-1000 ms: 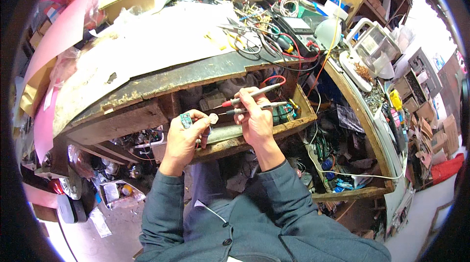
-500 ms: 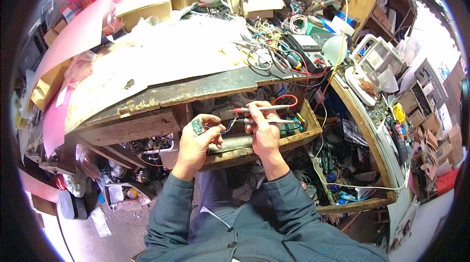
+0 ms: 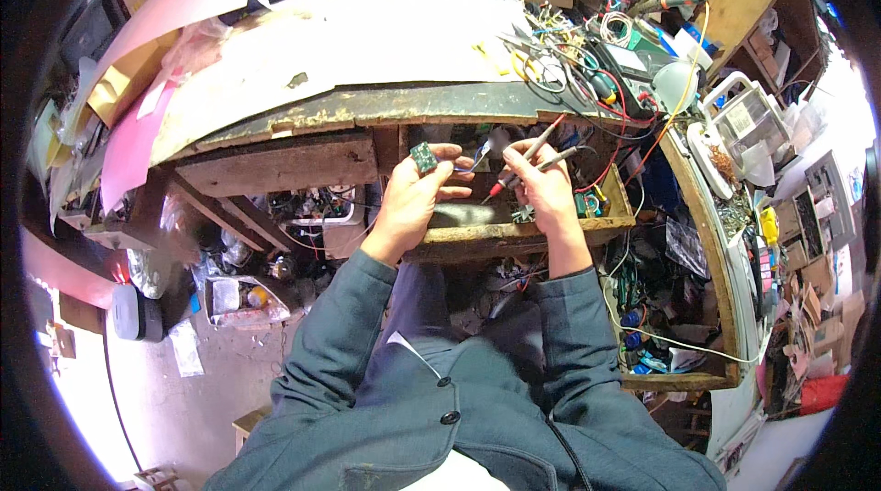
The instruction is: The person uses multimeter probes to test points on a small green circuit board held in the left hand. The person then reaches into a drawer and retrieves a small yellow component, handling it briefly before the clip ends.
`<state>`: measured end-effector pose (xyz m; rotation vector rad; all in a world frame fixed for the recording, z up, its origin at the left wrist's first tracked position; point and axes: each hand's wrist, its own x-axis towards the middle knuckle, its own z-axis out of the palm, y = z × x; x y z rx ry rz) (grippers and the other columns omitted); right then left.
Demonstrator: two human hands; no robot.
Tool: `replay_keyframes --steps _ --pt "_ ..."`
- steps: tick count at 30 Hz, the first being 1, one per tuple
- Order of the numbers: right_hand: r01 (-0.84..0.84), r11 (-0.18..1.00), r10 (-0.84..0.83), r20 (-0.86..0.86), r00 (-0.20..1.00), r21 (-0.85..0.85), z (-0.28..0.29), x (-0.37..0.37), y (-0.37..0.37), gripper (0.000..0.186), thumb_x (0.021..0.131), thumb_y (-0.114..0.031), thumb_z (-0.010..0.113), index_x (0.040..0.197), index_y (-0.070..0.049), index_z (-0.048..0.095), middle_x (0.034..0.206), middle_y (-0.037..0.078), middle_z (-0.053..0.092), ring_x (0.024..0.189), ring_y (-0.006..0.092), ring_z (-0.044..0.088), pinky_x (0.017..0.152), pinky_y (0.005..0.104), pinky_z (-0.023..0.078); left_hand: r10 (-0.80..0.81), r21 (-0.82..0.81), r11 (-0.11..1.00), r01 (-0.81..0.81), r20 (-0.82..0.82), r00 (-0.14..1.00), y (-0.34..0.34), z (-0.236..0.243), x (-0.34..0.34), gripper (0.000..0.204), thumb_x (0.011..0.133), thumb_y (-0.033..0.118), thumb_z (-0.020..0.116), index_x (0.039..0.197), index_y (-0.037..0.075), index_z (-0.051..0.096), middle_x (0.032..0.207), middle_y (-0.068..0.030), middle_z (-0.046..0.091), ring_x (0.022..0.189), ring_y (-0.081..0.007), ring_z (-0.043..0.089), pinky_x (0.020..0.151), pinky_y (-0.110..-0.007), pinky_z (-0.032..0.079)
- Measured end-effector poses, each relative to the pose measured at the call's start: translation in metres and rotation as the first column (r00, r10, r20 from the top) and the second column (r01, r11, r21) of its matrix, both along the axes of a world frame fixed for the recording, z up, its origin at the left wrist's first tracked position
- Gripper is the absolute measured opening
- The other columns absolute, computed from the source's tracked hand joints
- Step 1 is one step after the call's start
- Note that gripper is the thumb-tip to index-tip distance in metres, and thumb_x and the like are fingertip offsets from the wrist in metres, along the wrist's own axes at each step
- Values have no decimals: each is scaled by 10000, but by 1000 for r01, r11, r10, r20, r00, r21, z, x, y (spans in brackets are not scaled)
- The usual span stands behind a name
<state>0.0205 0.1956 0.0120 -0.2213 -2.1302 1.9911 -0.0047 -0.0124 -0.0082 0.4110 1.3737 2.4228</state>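
Observation:
My left hand (image 3: 409, 204) is closed on a small green circuit board (image 3: 424, 158), held up at the fingertips. Thin blue and white wires (image 3: 476, 159) show just past those fingers, toward my right hand. Two grey test probes (image 3: 557, 160) are gripped in my right hand (image 3: 549, 195), fanned apart at an angle. The red collar of one points down and left, its thin tip in the air apart from the board. Both hands are over a wooden drawer (image 3: 500, 231) under the bench edge. A multimeter (image 3: 622, 61) lies on the bench, with red and black leads beside it.
White sheeting (image 3: 367, 37) covers much of the bench (image 3: 367, 108). A second wooden compartment (image 3: 731, 307) full of cables and parts is at the right. A clear plastic container (image 3: 752, 119) stands beyond it. A small bin (image 3: 246, 298) sits on the floor at left.
The probes have turned from lying nearly level to slanting, with the red-collared one now pointing down and left. Both hands appear higher and further right, as the whole view has shifted.

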Motion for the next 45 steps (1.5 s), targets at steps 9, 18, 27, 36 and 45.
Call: replay_keyframes --steps 9,18,27,36,45 --pt "-199 979 193 98 976 48 0 2 12 413 812 -77 791 1159 18 589 842 88 693 703 168 681 576 299 547 21 92 996 -22 14 1000 -1 5 -2 261 1041 180 535 1239 15 580 1171 -144 661 1103 -254 655 876 -431 598" --pt "-101 392 -155 173 973 914 14 12 -22 508 861 -514 683 745 -21 727 757 232 691 777 397 700 715 475 547 -79 197 976 87 -51 996 -42 76 -6 332 1053 287 502 1258 37 577 1205 -167 669 1037 -266 670 833 -409 586" --pt "55 693 156 -223 962 719 4 17 -17 250 894 -262 730 848 -20 686 689 142 666 594 242 644 579 345 496 -271 575 773 269 -85 959 -80 108 2 293 1072 289 457 1126 32 586 1121 -210 685 839 -254 658 682 -362 603" --pt "-610 781 561 -281 779 -133 26 49 -104 644 877 -82 754 1447 -77 453 1182 76 643 961 86 598 756 237 531 -452 702 592 396 -118 884 -83 110 28 334 1088 335 402 986 55 552 914 -105 584 738 -207 558 589 -329 532" --pt "-528 734 467 -247 849 -427 8 54 -124 296 911 -29 710 1194 5 632 989 79 706 809 124 678 683 269 573 -134 594 803 55 90 987 -94 88 48 286 1074 294 457 942 58 550 876 -67 508 718 -179 496 479 -261 488"
